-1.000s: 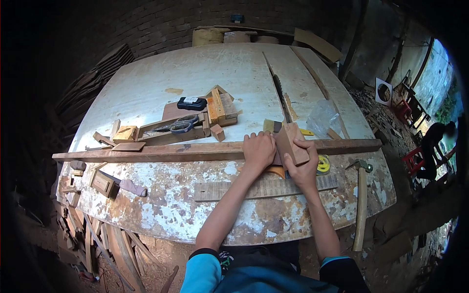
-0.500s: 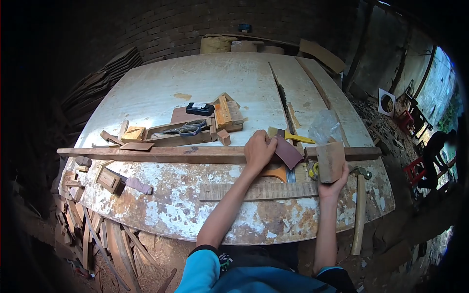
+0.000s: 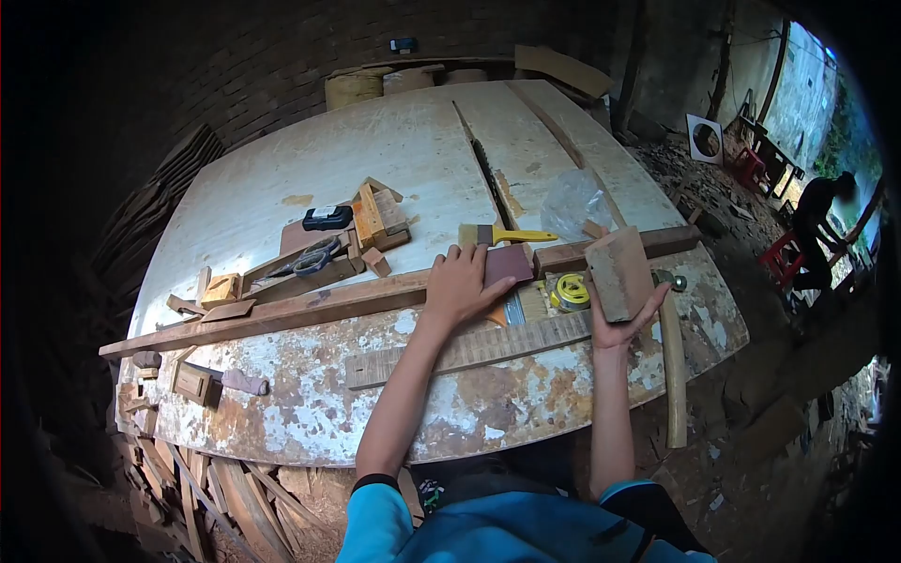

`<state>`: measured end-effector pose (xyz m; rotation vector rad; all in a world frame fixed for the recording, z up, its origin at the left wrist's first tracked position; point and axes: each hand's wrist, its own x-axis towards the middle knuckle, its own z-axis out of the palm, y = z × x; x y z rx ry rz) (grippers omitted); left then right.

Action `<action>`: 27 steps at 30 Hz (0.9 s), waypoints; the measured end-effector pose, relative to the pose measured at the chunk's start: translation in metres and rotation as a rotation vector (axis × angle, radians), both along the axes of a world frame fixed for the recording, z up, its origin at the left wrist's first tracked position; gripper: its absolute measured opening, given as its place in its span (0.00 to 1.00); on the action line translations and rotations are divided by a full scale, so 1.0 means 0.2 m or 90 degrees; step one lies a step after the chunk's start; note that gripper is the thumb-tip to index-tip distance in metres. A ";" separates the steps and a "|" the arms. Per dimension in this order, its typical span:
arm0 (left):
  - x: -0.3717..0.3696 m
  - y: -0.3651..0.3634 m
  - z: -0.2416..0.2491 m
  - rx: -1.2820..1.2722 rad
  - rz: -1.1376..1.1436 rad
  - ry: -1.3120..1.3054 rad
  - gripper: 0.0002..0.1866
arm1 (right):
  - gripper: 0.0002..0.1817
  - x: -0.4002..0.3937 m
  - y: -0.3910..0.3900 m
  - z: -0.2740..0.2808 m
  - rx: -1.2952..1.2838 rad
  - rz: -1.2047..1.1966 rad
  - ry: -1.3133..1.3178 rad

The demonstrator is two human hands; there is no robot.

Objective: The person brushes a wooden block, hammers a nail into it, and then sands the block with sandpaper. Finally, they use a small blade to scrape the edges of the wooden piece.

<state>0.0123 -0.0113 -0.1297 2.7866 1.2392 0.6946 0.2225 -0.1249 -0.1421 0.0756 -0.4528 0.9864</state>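
My left hand [image 3: 458,286] lies over the long wooden beam [image 3: 375,296], fingers stretched and thumb out. Its thumb touches a maroon sheet of sandpaper [image 3: 508,265] that rests on the beam. A rough-faced wooden block [image 3: 618,274] stands tilted in my right hand [image 3: 623,328], against the palm, with the thumb spread to the side; the fingers behind it are hidden. Between the hands are a yellow tape measure [image 3: 569,293] and a partly covered brush with an orange handle [image 3: 512,310]. A yellow-handled paintbrush [image 3: 526,236] lies just beyond the sandpaper.
A hammer [image 3: 673,366] lies right of my right hand. A ridged wooden strip [image 3: 469,353] lies nearer me. Scissors [image 3: 317,255], a black case [image 3: 328,218] and wood blocks [image 3: 377,218] sit back left. A clear plastic bag [image 3: 572,205] is beyond the beam. Another person [image 3: 815,230] is far right.
My left hand has loosened its pinch and spread flat; the sandpaper it held up now lies on the beam. My right hand still has the block. The view has turned right.
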 end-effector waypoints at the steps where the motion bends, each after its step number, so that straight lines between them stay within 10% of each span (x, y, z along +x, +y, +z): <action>1: 0.00 -0.01 0.01 0.002 0.003 0.037 0.39 | 0.50 -0.02 0.00 0.02 -0.013 0.000 0.005; 12: 0.02 0.03 -0.04 0.042 0.049 0.079 0.33 | 0.40 -0.09 0.02 0.03 -0.126 0.071 -0.045; 23: 0.02 0.03 -0.04 0.029 0.056 0.067 0.30 | 0.26 -0.28 0.31 0.08 -0.110 -0.491 -0.911; 27: 0.03 0.02 -0.04 0.017 0.065 0.067 0.29 | 0.25 -0.29 0.50 0.13 -0.202 -0.424 -0.844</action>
